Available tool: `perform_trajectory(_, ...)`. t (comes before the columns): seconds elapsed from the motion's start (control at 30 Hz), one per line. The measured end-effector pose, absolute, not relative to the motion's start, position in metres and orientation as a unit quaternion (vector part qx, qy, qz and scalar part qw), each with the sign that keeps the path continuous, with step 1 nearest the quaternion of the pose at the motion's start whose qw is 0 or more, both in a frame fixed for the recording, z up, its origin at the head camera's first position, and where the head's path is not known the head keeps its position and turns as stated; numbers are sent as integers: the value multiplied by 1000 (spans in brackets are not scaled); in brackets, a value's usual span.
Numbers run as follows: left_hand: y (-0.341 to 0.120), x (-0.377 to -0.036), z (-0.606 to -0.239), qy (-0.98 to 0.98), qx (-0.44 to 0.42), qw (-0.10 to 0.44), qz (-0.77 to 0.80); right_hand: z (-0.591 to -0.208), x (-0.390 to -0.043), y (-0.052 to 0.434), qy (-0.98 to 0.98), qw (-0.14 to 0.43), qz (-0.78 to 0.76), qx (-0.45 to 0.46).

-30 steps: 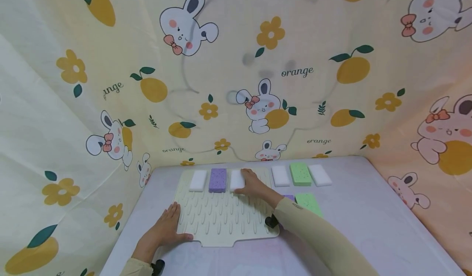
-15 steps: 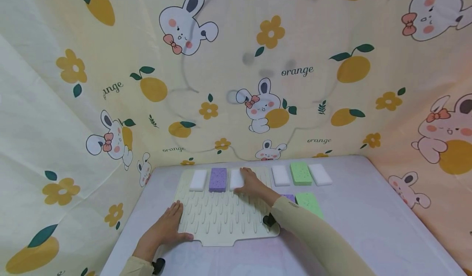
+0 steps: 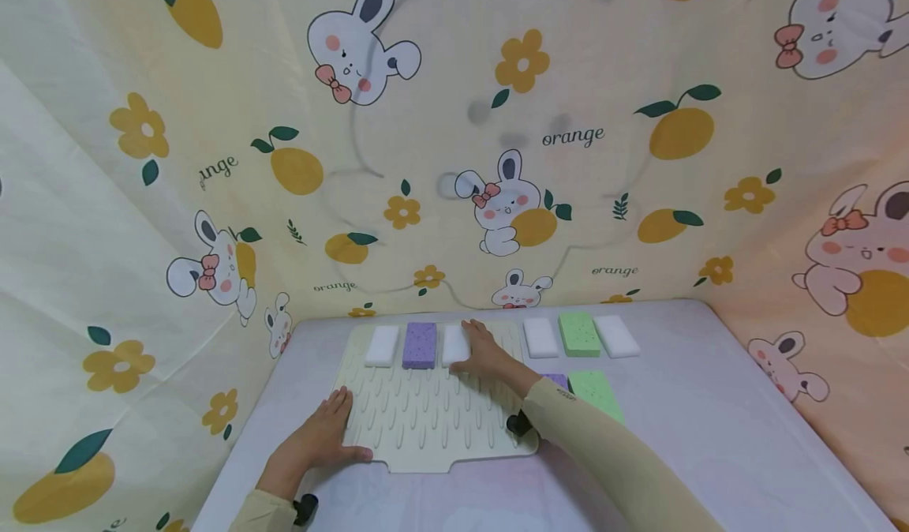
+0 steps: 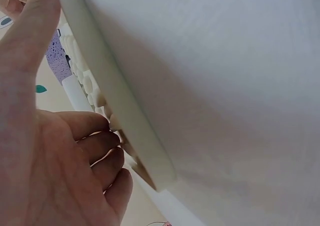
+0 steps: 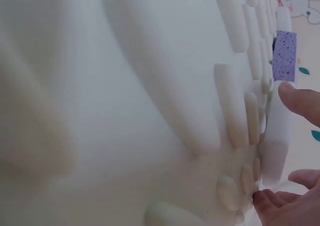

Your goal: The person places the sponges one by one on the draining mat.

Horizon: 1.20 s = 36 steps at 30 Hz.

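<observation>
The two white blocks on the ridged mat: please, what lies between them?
A purple sponge lies between the left white block and the right white block, which the right hand holds; the head view shows this, with narrow gaps beside it.

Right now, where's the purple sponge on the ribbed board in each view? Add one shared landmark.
Head: purple sponge lower half, slightly left of centre, just right of the leftmost white sponge.
Left wrist: purple sponge upper left, small and only partly visible.
Right wrist: purple sponge upper right, near the picture's edge.
Shared landmark: the cream ribbed board.
</observation>
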<state>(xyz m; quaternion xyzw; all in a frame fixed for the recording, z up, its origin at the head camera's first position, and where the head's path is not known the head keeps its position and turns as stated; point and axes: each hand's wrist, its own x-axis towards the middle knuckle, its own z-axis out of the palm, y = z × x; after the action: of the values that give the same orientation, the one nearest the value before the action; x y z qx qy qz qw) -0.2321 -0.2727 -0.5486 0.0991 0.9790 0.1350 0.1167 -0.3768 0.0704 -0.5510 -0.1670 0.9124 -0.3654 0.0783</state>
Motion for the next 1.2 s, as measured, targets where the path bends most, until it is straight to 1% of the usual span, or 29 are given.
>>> perform_trajectory(0.13,-272,-232,-548,979,102,117,135,-550,-375,73,911,74,-372,-163)
perform_trajectory(0.37,-271,-233,-546,977,106,120,144,-543,-367,85,912,41,-361,-190)
perform_trajectory(0.63,-272,-236,-549,979,95,123,135,-536,-358,102,903,30,-382,-197)
perform_trajectory(0.9,-272,-237,-551,978,99,125,137,-529,-340,124,903,41,-383,-189)
perform_trajectory(1.2,-272,-233,-550,975,124,111,147,-518,-323,157,897,21,-403,-182)
